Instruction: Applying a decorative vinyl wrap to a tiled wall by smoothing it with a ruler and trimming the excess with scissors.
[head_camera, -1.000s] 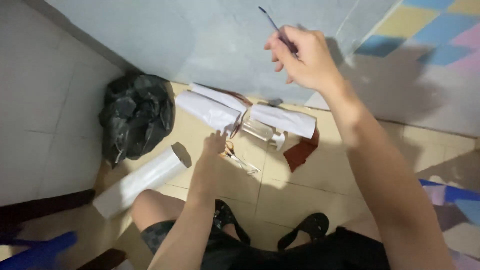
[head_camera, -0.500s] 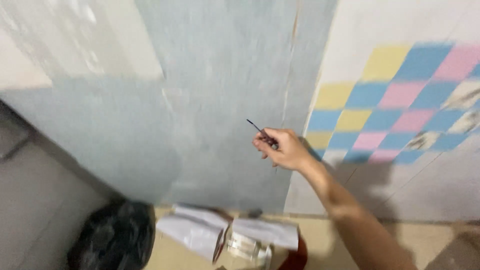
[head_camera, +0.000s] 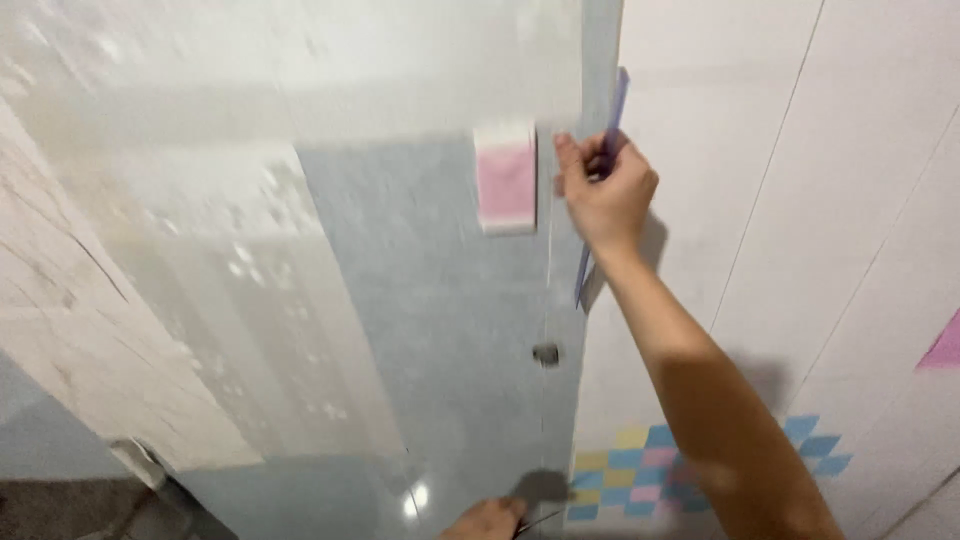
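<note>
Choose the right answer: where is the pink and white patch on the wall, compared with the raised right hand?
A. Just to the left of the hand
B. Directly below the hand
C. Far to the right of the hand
A: the pink and white patch sits on the grey-blue wall panel, just left of the raised right hand.

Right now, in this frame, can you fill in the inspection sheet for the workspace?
Surface: grey-blue wall panel with a glossy sheet laid over its left part, blurred.
Job's things: thin purple stick held upright at the panel's right edge.
Clutter: pink and white pad stuck on the panel; small dark fitting below it.
Grippers: right hand closed on the stick; left hand at the bottom edge, grip unclear.
Cables: nothing seen.
Surroundings: white tiled wall with coloured square tiles low down.
</note>
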